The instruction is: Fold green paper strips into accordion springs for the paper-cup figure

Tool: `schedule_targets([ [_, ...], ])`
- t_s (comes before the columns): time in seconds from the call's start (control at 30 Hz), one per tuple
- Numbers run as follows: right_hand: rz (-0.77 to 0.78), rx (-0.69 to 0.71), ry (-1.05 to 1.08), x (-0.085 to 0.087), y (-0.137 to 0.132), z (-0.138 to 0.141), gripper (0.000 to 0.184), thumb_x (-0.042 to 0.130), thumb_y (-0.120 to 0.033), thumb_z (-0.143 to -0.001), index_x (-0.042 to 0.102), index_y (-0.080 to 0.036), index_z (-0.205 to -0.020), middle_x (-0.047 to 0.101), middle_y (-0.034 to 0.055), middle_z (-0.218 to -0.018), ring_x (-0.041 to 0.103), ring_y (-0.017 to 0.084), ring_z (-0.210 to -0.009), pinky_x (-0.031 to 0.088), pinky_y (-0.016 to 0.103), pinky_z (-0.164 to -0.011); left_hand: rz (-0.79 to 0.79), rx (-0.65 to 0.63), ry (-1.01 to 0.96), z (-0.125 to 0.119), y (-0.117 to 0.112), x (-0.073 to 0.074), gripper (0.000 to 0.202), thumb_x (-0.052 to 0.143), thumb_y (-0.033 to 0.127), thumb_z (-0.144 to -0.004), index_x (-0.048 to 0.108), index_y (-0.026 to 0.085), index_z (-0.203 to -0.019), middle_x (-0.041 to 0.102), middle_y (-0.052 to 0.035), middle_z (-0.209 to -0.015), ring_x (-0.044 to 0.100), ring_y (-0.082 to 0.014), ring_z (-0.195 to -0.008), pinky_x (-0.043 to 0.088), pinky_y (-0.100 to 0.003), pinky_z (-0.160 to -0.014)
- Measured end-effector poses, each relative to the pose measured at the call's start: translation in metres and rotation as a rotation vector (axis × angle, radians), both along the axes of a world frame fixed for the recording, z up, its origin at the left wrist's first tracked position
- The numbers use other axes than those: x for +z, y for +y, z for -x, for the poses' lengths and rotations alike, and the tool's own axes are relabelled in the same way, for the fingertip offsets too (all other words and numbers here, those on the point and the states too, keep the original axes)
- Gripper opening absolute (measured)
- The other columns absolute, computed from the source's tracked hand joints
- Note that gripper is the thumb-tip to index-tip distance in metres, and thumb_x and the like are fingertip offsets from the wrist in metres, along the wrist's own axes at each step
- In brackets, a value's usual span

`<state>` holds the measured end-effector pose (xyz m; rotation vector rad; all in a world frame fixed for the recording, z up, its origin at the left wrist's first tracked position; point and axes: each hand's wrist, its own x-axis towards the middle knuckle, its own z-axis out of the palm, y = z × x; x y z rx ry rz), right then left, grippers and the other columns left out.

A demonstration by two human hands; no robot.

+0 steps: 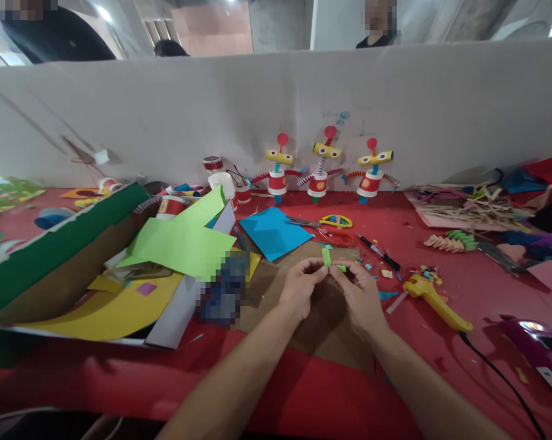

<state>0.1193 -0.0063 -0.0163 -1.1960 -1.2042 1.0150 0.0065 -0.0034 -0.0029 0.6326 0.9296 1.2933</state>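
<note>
Between my two hands is a small folded strip of light green paper (326, 256), one end standing up and the other pointing right. My left hand (301, 284) pinches it at the base with thumb and forefinger. From the other side, my right hand (356, 293) grips it with the thumb pressed near the fold. Both hands are above a brown cardboard sheet (276, 293). Just beyond them lie a blue paper square (273, 233), scissors with yellow and orange handles (335, 221) and a black pen (379, 252).
A yellow glue gun (436, 299) with a black cord lies right of my hands. Three paper-cup robot figures (321, 183) stand by the white partition (188, 116). At left is a box (170, 315) of coloured paper; at right, a purple device (537, 348) and craft sticks (459, 208).
</note>
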Motion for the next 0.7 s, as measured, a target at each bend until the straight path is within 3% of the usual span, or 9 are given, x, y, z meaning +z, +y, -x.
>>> schedule_targets([
  [0.17,0.06,0.05,0.124,0.0009,-0.0017,0.0037,0.031,0.065,-0.041,-0.069,0.062,-0.021,-0.093,0.064,0.0022,-0.082,0.057,0.017,-0.072,0.045,0.031,-0.069,-0.003,0.058,-0.039,-0.0021,-0.0012,0.0018,0.022,0.074,0.022,-0.055,0.064,0.015,-0.073,0.062,-0.0009,-0.071,0.054,-0.0099,-0.066,0.04,-0.024,-0.068],
  [0.3,0.004,0.08,0.053,0.0037,-0.002,0.0031,0.025,0.062,-0.039,-0.073,0.064,-0.02,-0.089,0.064,0.0034,-0.087,0.057,0.019,-0.081,0.044,0.032,-0.074,0.017,0.073,-0.104,-0.0017,-0.0015,0.0032,0.024,0.076,0.02,-0.052,0.063,0.015,-0.073,0.061,-0.0001,-0.073,0.055,-0.0096,-0.068,0.041,-0.023,-0.069],
  [0.5,-0.069,0.052,-0.125,0.0048,0.0,-0.0015,0.022,0.058,-0.04,-0.076,0.064,-0.019,-0.079,0.062,0.002,-0.078,0.054,0.017,-0.075,0.042,0.029,-0.069,0.064,0.0,-0.183,-0.0003,-0.0007,0.0041,0.022,0.076,0.018,-0.054,0.061,0.014,-0.069,0.059,0.0007,-0.068,0.055,-0.0082,-0.063,0.042,-0.022,-0.067],
  [0.7,-0.011,0.096,-0.1,0.0032,0.0015,-0.0019,0.026,0.056,-0.042,-0.078,0.065,-0.018,-0.077,0.06,0.0014,-0.069,0.052,0.015,-0.067,0.041,0.027,-0.062,0.072,0.009,-0.19,-0.0003,-0.0001,0.007,0.024,0.076,0.022,-0.056,0.055,0.013,-0.06,0.05,0.0053,-0.053,0.047,-0.0046,-0.051,0.048,-0.026,-0.07],
])
